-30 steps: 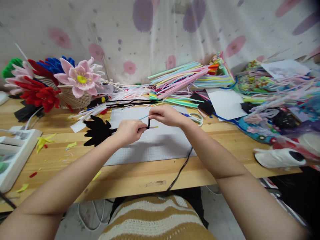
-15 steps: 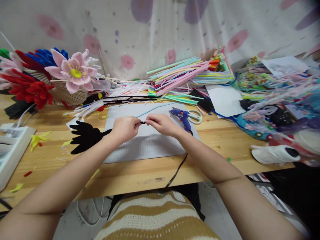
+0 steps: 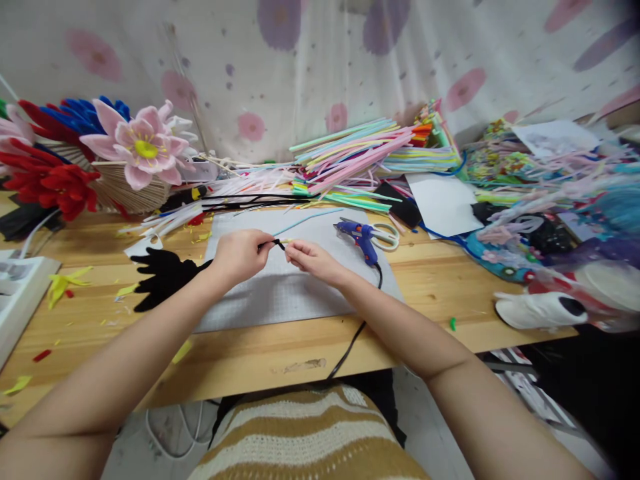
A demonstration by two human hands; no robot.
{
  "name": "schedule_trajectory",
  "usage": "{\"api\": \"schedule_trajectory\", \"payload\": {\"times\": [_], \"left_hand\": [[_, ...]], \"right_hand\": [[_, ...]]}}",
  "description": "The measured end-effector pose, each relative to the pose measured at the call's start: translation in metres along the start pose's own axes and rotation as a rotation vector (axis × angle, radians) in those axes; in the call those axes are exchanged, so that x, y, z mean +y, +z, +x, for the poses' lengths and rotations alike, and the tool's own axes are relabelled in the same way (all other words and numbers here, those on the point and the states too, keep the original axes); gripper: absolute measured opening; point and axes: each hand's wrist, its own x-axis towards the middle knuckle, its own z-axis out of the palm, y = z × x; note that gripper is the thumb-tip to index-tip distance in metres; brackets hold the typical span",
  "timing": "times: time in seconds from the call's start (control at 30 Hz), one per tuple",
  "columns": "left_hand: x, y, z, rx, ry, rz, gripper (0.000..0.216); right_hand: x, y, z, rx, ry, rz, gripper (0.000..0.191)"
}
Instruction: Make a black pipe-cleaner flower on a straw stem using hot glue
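My left hand is closed in a fist-like pinch on a short black pipe cleaner over the grey cutting mat. My right hand pinches the other end of the same black piece, the two hands almost touching. A black fuzzy hand-shaped piece lies on the wood just left of my left wrist. A blue glue gun rests on the mat to the right of my right hand, its black cord running off the table's front edge.
Scissors lie beside the glue gun. Piles of coloured pipe cleaners fill the back. Pink and red pipe-cleaner flowers stand at the left. A white shoe-like object sits at the right edge. A white tray is far left.
Both hands came down and nearer to me; the black piece, held upright a second ago, now lies short between the fingertips. The glue gun, hidden before, now shows.
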Motion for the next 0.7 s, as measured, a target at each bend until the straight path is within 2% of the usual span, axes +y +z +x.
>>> {"api": "schedule_trajectory", "payload": {"times": [0.1, 0.2, 0.27, 0.37, 0.43, 0.5, 0.6, 0.7], "left_hand": [[0.002, -0.001, 0.000, -0.069, 0.092, 0.055, 0.029], [0.002, -0.003, 0.001, -0.121, 0.226, -0.025, 0.028], [0.002, -0.005, 0.001, -0.128, 0.268, -0.128, 0.027], [0.002, -0.007, 0.000, -0.094, 0.214, -0.250, 0.027], [0.003, -0.006, 0.000, -0.046, 0.124, -0.247, 0.027], [0.006, -0.004, 0.000, 0.013, 0.020, -0.188, 0.028], [0.009, -0.001, -0.001, 0.041, -0.059, -0.051, 0.029], [0.009, -0.001, -0.002, -0.005, -0.001, 0.047, 0.029]], "right_hand": [[-0.016, -0.018, 0.005, 0.105, -0.081, -0.291, 0.024], [-0.016, -0.033, 0.018, 0.079, -0.107, -0.348, 0.024], [-0.007, -0.034, 0.024, -0.015, -0.079, -0.228, 0.022], [0.009, -0.020, 0.022, -0.147, 0.056, 0.104, 0.019], [0.017, -0.007, 0.016, -0.165, 0.149, 0.282, 0.018], [0.017, 0.004, 0.009, -0.090, 0.176, 0.328, 0.022], [0.004, 0.006, 0.003, 0.134, 0.055, 0.081, 0.028], [-0.014, -0.008, 0.006, 0.252, -0.085, -0.346, 0.026]]}}
